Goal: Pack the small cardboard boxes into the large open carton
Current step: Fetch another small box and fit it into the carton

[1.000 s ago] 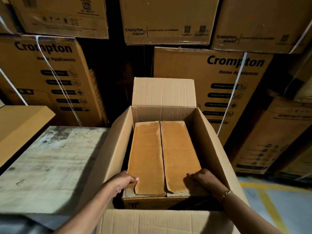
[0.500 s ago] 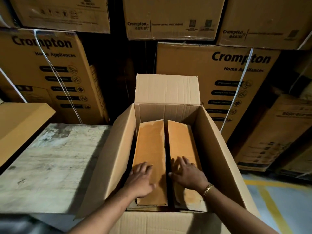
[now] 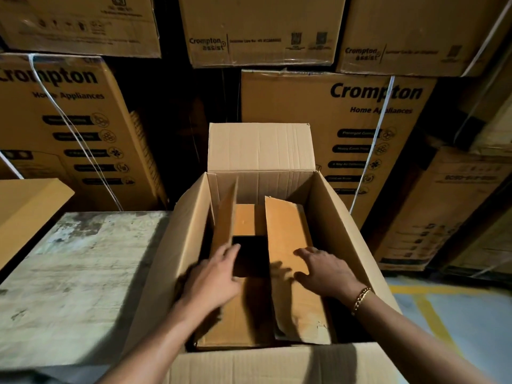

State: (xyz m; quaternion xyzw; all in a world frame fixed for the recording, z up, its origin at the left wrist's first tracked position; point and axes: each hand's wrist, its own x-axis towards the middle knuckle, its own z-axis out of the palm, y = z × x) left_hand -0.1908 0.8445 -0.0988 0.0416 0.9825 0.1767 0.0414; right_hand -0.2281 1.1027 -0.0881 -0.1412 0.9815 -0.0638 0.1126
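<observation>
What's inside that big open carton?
A smaller box with its top flaps apart, the left hand and right hand at them. The gap between is dark, contents hidden.

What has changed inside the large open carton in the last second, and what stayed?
The small brown cardboard box has opened: its flaps, shut a second ago, parted; the left flap stands nearly upright, the right flap tilted, a dark gap between. The left hand and right hand moved forward, fingers straight. The large open carton stayed put.

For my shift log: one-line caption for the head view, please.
Left hand and right hand at the parted flaps of a small box inside the large open carton.
</observation>
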